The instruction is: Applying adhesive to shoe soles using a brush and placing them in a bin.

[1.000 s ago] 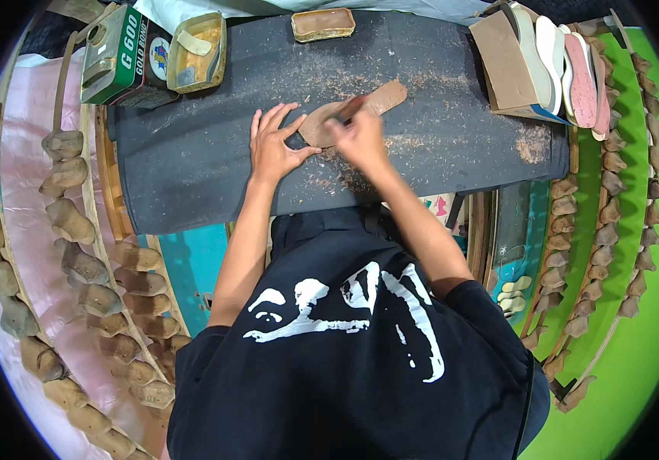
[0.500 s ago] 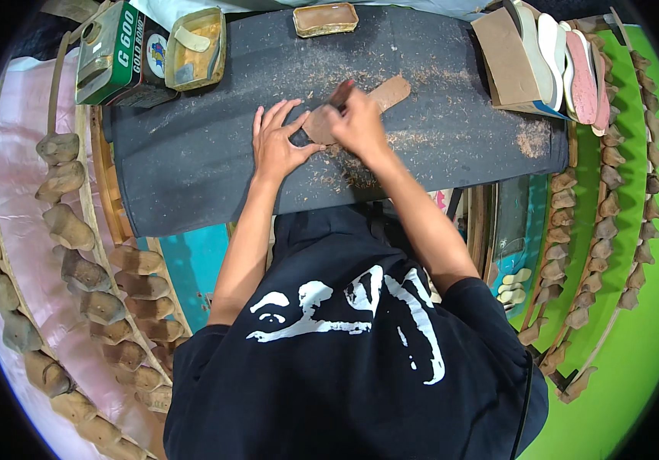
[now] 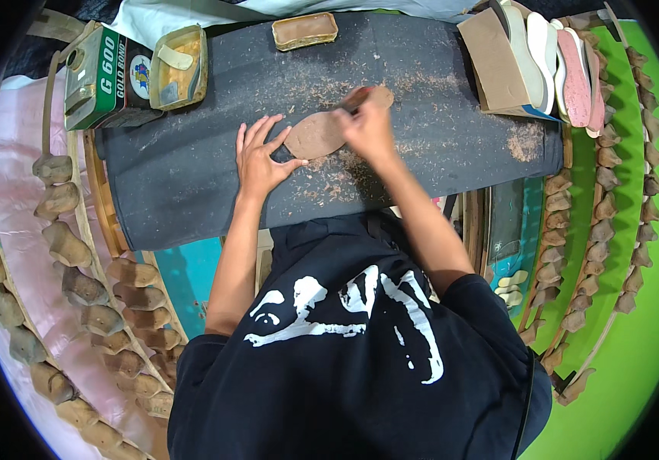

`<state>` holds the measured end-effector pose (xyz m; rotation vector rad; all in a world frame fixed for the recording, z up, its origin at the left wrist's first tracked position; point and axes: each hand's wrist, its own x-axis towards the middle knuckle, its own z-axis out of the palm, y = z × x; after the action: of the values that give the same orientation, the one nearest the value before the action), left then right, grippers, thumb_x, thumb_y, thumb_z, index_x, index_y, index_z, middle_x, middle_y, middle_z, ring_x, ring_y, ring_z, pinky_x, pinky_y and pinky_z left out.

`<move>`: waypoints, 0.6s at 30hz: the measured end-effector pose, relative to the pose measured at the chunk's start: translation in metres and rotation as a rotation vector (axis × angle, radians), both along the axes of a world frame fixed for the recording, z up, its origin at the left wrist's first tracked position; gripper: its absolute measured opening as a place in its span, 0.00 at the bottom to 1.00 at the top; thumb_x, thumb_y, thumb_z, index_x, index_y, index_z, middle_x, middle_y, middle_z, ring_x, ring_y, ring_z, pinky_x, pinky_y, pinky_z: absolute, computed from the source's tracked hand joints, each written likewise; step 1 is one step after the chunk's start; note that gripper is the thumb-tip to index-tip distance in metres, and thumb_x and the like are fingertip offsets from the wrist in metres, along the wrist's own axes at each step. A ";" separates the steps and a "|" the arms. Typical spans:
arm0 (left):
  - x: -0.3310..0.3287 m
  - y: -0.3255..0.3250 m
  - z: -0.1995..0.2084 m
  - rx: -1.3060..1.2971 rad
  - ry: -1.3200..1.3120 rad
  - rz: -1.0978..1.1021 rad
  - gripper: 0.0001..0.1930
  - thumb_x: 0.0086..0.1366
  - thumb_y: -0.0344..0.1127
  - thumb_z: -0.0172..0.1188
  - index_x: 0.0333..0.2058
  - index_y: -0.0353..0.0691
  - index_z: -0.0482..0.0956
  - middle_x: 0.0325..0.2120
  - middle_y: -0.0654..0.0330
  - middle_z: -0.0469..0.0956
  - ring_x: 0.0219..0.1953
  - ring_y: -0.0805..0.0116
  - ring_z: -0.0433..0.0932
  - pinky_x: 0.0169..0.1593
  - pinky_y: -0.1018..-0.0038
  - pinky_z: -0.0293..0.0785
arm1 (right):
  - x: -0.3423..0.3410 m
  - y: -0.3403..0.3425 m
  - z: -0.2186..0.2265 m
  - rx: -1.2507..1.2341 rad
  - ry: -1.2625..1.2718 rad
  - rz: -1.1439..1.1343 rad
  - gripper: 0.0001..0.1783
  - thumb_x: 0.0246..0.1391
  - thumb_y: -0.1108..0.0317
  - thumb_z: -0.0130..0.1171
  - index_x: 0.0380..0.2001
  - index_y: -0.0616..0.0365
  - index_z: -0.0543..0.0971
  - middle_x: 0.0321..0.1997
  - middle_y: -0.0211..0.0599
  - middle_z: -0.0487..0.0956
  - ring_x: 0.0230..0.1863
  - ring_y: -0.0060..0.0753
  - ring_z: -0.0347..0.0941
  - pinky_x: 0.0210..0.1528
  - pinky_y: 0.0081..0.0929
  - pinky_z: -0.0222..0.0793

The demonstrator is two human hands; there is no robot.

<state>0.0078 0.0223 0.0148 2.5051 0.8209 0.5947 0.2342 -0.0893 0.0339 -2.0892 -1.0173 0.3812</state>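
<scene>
A brown shoe sole (image 3: 316,136) lies flat on the dark cloth, its wide end to the left and its narrow end reaching up to the right. My left hand (image 3: 260,161) rests with fingers spread by the wide end, the thumb tip touching its lower edge. Over the narrower part, my right hand (image 3: 369,132) is closed around a small dark tool with a reddish end (image 3: 360,95). The hand covers most of this tool, and its kind cannot be made out. Brown shavings (image 3: 352,172) lie scattered around the sole.
At the back left stand a green and black can (image 3: 107,80) and a tray (image 3: 201,73) holding a pale scraper. A shallow tan dish (image 3: 304,31) sits at the far edge. A cardboard box (image 3: 490,65) of soles is back right. Racks of wooden shoe lasts (image 3: 69,244) flank me.
My right hand has slid along the sole toward its narrow end, uncovering more of the wide part. My left hand stays at the wide end. The whole view has shifted slightly.
</scene>
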 end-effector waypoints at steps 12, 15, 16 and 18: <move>0.007 0.001 0.001 0.002 0.071 -0.002 0.40 0.35 0.55 0.84 0.51 0.49 0.90 0.65 0.65 0.78 0.71 0.56 0.70 0.77 0.48 0.53 | -0.017 -0.019 0.018 0.144 -0.326 0.408 0.15 0.45 0.76 0.63 0.38 0.50 0.79 0.39 0.43 0.81 0.44 0.52 0.82 0.47 0.45 0.80; 0.002 0.000 -0.002 0.035 0.045 0.007 0.38 0.35 0.52 0.84 0.50 0.50 0.90 0.64 0.66 0.79 0.70 0.58 0.71 0.78 0.49 0.52 | -0.054 -0.015 0.011 0.257 -0.198 0.614 0.13 0.47 0.71 0.65 0.39 0.52 0.79 0.38 0.44 0.82 0.40 0.51 0.83 0.45 0.45 0.82; 0.000 0.000 -0.002 0.018 0.067 0.010 0.38 0.34 0.52 0.84 0.51 0.50 0.90 0.64 0.66 0.79 0.70 0.58 0.71 0.78 0.49 0.52 | -0.051 -0.014 0.009 0.259 -0.178 0.671 0.12 0.50 0.70 0.64 0.40 0.54 0.80 0.40 0.46 0.83 0.41 0.51 0.84 0.46 0.44 0.82; 0.003 -0.001 0.004 0.007 0.088 0.031 0.39 0.34 0.51 0.85 0.51 0.50 0.90 0.64 0.66 0.79 0.70 0.58 0.70 0.78 0.49 0.52 | -0.022 -0.013 0.005 0.255 -0.076 0.449 0.11 0.52 0.69 0.65 0.39 0.57 0.81 0.36 0.46 0.83 0.38 0.53 0.83 0.43 0.44 0.82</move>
<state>0.0105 0.0216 0.0184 2.5451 0.8932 0.5011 0.2125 -0.1024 0.0387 -1.6516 -1.5014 0.3717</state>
